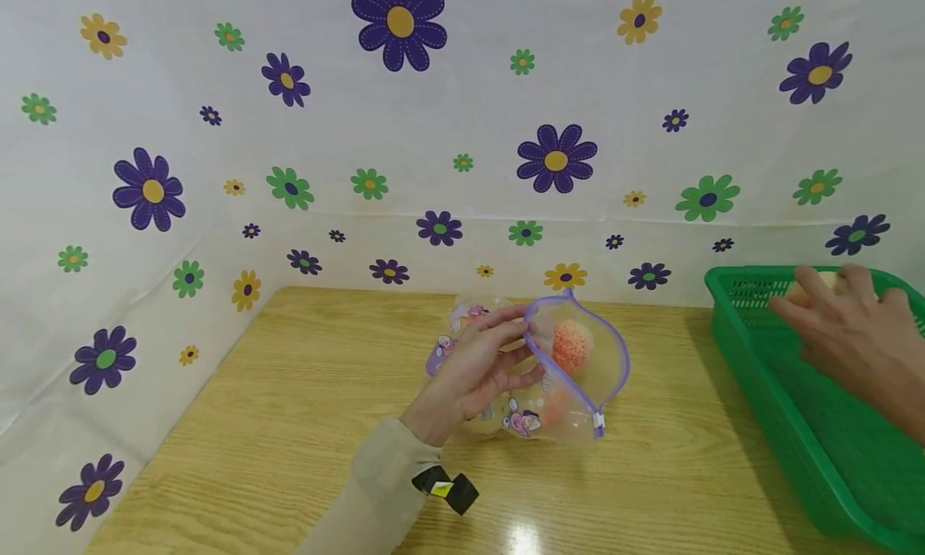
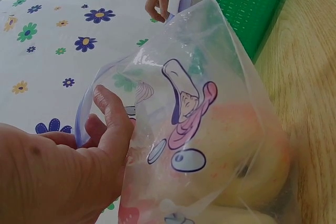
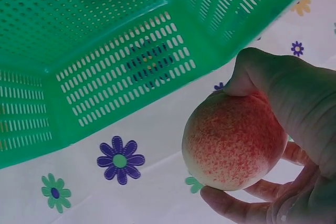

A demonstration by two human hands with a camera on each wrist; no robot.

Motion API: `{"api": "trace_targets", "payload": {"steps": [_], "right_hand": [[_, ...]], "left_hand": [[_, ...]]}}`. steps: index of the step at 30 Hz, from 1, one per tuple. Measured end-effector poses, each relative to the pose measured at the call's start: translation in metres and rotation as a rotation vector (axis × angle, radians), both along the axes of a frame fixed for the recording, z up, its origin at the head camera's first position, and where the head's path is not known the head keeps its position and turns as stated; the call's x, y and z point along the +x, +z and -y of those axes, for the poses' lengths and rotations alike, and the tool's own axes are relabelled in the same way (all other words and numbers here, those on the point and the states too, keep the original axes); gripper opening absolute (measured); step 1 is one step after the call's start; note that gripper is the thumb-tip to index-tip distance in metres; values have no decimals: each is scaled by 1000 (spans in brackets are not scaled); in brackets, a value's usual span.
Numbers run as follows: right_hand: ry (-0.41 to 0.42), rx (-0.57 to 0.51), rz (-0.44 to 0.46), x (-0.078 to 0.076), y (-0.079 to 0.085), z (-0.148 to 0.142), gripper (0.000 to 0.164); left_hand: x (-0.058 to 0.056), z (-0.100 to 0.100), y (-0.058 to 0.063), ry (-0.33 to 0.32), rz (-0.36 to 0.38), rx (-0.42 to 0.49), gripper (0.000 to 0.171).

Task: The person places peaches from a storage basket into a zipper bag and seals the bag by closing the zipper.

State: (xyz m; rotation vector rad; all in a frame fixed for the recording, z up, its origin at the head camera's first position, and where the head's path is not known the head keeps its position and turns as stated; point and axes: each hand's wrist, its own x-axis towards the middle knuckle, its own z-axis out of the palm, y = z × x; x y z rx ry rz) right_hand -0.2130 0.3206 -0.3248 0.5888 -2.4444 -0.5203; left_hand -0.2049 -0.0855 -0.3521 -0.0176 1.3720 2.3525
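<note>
My left hand [image 1: 486, 370] grips the rim of a clear zip bag [image 1: 564, 426] with a purple edge and a white slider, its mouth spread wide. Inside lie several peaches, one of them a speckled orange-pink peach [image 1: 572, 348] seen through the mouth. The left wrist view shows a yellowish peach [image 2: 236, 156] through the printed plastic. Over the far end of the green basket, my right hand [image 1: 856, 330] holds another peach [image 3: 236, 140], red-speckled with a pale base, between thumb and fingers.
A green plastic basket [image 1: 780, 426] with slotted walls stands at the right of the wooden table [image 1: 289, 426]. Behind the table hangs a white cloth [image 1: 462, 105] printed with flowers. A black strap device [image 1: 446, 488] sits on my left wrist.
</note>
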Motion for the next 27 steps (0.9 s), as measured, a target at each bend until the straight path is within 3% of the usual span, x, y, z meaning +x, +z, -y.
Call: {"api": "trace_targets", "payload": {"steps": [17, 27], "right_hand": [[68, -9, -33, 9, 7, 10, 68], [21, 8, 8, 14, 13, 22, 62]], "left_hand": [[0, 0, 0, -4, -2, 0, 32], [0, 0, -1, -2, -1, 0, 31]]}}
